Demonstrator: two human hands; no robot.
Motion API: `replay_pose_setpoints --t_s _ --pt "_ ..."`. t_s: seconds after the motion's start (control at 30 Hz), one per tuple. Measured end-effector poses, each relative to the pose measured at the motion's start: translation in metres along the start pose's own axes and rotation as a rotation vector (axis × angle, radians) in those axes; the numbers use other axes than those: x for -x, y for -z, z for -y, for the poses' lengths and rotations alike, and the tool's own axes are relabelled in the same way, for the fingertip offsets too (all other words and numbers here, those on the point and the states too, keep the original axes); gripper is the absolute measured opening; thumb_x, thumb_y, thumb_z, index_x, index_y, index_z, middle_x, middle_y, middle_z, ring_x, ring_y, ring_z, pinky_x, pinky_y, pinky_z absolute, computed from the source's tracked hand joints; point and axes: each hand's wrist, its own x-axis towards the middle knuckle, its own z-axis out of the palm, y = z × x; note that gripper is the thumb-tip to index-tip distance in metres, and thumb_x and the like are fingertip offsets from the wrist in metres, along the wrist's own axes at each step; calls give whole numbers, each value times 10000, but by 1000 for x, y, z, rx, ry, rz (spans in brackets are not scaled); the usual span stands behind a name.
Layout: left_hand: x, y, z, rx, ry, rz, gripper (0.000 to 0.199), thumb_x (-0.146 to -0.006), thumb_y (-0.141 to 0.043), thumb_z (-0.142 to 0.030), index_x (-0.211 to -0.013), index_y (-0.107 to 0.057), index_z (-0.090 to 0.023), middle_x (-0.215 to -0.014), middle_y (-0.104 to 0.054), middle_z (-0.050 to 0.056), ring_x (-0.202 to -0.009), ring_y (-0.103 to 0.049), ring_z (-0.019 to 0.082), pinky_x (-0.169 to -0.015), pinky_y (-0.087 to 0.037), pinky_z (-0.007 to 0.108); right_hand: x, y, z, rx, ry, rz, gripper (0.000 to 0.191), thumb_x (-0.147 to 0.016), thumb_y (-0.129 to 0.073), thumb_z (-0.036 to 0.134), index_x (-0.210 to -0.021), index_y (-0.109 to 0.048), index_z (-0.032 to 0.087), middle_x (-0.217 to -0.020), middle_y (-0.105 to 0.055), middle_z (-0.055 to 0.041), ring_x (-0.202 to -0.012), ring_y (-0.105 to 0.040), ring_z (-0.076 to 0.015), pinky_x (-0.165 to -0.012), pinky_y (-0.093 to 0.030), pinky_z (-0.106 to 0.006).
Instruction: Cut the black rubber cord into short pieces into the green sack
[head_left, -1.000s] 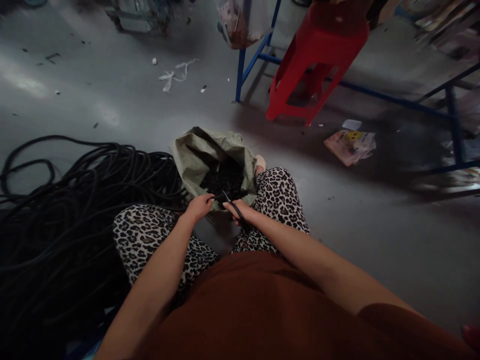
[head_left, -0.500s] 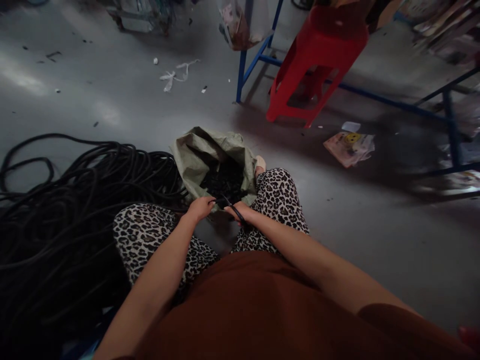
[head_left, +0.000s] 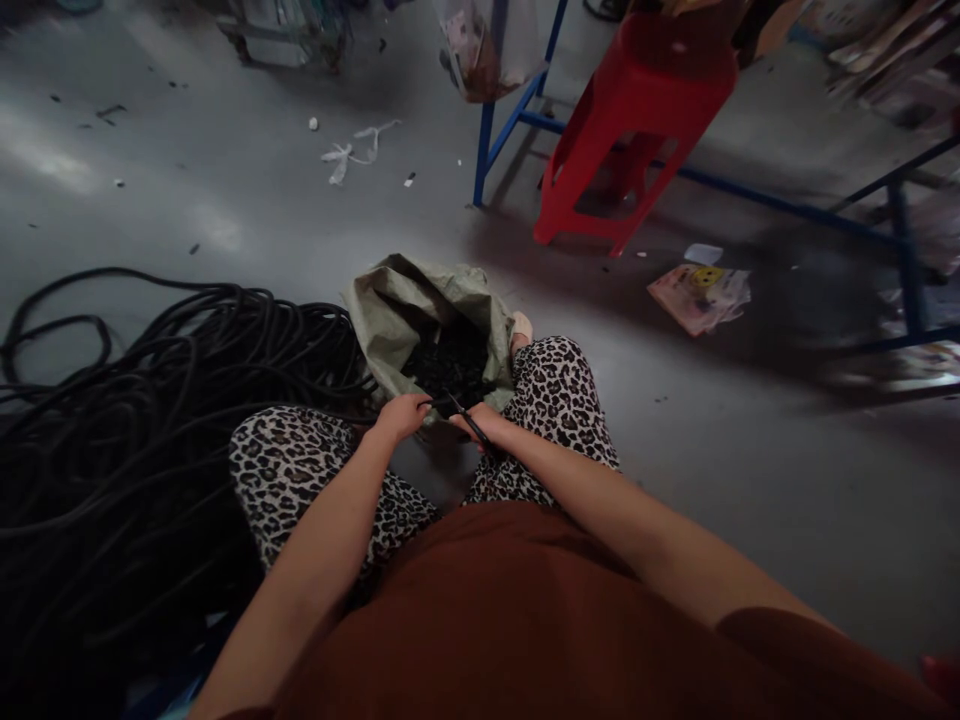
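My left hand (head_left: 405,414) is closed around a black rubber cord (head_left: 351,416), whose end sticks out past my fingertips. The cord runs back over my knee to a big heap of coiled black cord (head_left: 172,370) on the floor at left. In my right hand (head_left: 486,424) is a pair of dark scissors (head_left: 469,418), the blades pointing up and left, close to the cord's end. Both hands are over the near rim of an open greenish woven sack (head_left: 382,345) between my legs. Short black cut pieces (head_left: 450,368) lie inside it.
A red plastic stool (head_left: 637,120) stands ahead to the right, by a blue metal frame (head_left: 484,150) with a plastic bag hanging on it. A printed plastic bag (head_left: 701,295) lies on the grey floor. White scraps (head_left: 349,158) are scattered ahead.
The scissors' handles are closer together now and the blades have turned slightly. Both hands stay in nearly the same place over the sack's rim.
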Motion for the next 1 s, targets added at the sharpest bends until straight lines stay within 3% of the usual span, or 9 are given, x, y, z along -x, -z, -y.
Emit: replay_pose_setpoints --t_s 0.47,0.83,1.0 --pt "0 3 -2 -13 -8 -39 356 -832 -423 -331 -1128 -606 -257 -1089 -651 37 -1000 -587 183 -860 -434 255 0 3 0 27 -3 39 433 -776 -542 552 -701 -603 130 -416 -501 -7 -318 -507 -142 -322 -416 -214" --pt "1 2 -2 -14 -18 -75 366 -839 -419 -340 -1149 -592 -252 -1095 -647 49 -999 -590 194 -857 -440 269 -5 4 -4 96 61 -14 473 -763 -541 567 -701 -643 110 -465 -551 -46 -333 -529 -153 -337 -414 -221" --pt "-1 3 0 35 -20 -110 372 -839 -419 -339 -1157 -587 -242 -1123 -636 40 -1032 -576 192 -880 -436 272 -4 6 -2 151 128 -91 552 -778 -490 615 -806 -663 92 -521 -584 -67 -387 -554 -161 -383 -421 -221"
